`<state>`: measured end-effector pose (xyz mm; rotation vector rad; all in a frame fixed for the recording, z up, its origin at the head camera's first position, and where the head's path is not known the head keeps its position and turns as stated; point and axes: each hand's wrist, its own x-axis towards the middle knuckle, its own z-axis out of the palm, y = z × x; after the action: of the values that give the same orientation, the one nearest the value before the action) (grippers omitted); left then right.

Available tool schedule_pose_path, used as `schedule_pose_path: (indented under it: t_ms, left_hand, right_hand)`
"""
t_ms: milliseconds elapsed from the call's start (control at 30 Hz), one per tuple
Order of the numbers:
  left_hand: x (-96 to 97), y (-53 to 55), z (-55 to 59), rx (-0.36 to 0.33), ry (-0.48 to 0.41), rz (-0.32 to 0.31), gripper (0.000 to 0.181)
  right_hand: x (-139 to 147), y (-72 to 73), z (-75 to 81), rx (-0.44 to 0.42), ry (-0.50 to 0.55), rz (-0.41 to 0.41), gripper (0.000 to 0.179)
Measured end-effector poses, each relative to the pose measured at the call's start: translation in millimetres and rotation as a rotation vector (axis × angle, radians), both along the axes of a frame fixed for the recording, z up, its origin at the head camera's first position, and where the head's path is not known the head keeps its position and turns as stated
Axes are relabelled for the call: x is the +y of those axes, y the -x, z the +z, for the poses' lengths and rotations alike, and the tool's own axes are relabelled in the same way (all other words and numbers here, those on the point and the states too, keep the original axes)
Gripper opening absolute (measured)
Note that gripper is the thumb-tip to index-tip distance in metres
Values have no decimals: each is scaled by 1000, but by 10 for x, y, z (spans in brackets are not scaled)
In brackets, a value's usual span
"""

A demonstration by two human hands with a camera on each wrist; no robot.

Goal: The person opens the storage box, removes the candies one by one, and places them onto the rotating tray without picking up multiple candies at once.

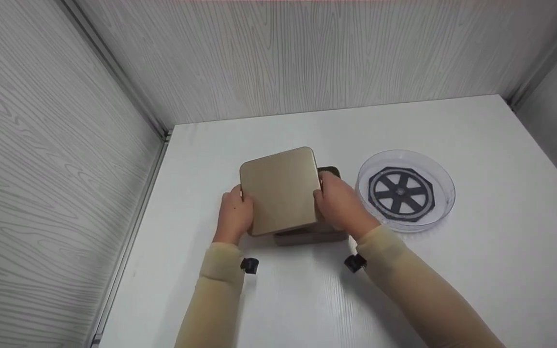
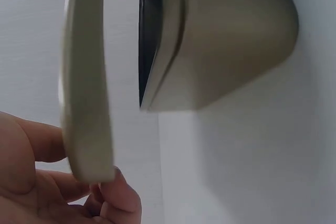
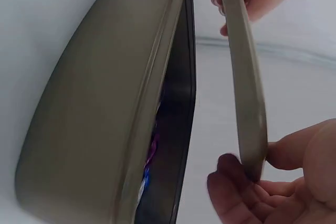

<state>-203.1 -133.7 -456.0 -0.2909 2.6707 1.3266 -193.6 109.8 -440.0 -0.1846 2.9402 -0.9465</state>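
Both hands hold a flat gold lid (image 1: 281, 191) with rounded corners, raised above a gold tin box (image 1: 312, 238). My left hand (image 1: 234, 212) grips the lid's left edge, thumb on one face and fingers curled behind. On the opposite edge, my right hand (image 1: 339, 200) pinches the lid in the same way. The right wrist view shows a gap between the lid (image 3: 244, 77) and the box's open mouth. Inside the dark interior, shiny purple and blue wrapped bits (image 3: 151, 153) show. From above, the lid hides most of the box.
To the right of the box stands a clear round dish (image 1: 445, 212), with a dark octagonal wheel-like piece (image 1: 401, 192) inside its outline. The white tabletop (image 1: 288, 299) meets wood-grain panels (image 1: 278, 58) at the back and both sides.
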Motion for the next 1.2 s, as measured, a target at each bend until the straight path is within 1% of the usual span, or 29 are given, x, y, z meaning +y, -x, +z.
schedule_pose_path:
  t_ms: [100, 200, 300, 367, 433, 500, 600, 700, 767, 833, 1000, 1200]
  left_hand:
    - [-162, -18, 39, 23, 29, 27, 53]
    - [-341, -53, 59, 36, 60, 70, 53]
    - [-537, -101, 59, 35, 82, 108, 53]
    - [-673, -148, 45, 29, 90, 130, 53]
    - [-803, -203, 29, 25, 96, 154, 53]
    - [-911, -254, 12, 23, 101, 177, 53]
    - [-1033, -308, -15, 22, 99, 214, 54]
    - [-1120, -334, -56, 12, 96, 243, 58]
    - [-1167, -352, -104, 0, 99, 264, 60]
    - [-1200, -366, -156, -3, 120, 269, 63]
    - [-1213, -389, -275, -17, 171, 269, 69]
    - [-1195, -384, -382, -54, 202, 242, 78]
  right_hand:
    - [-181, 7, 12, 19, 11, 34, 48]
    - [-386, 12, -14, 40, 20, 66, 47]
    - [-610, -6, -64, 75, 32, 103, 49]
    - [-762, -39, -108, 102, 18, 146, 52]
    - [-907, -88, -147, 122, -18, 193, 53]
    - [-1037, -140, -177, 123, -56, 234, 53]
    - [-1209, -192, -203, 96, -106, 274, 52]
    - [-1353, -217, -227, 79, -145, 302, 52]
    - [-1443, -235, -254, 69, -169, 328, 53]
    - [-1517, -258, -290, 65, -184, 345, 53]
    - [-1677, -295, -386, 59, -239, 378, 59]
    - [-1801, -269, -528, 31, -328, 391, 64]
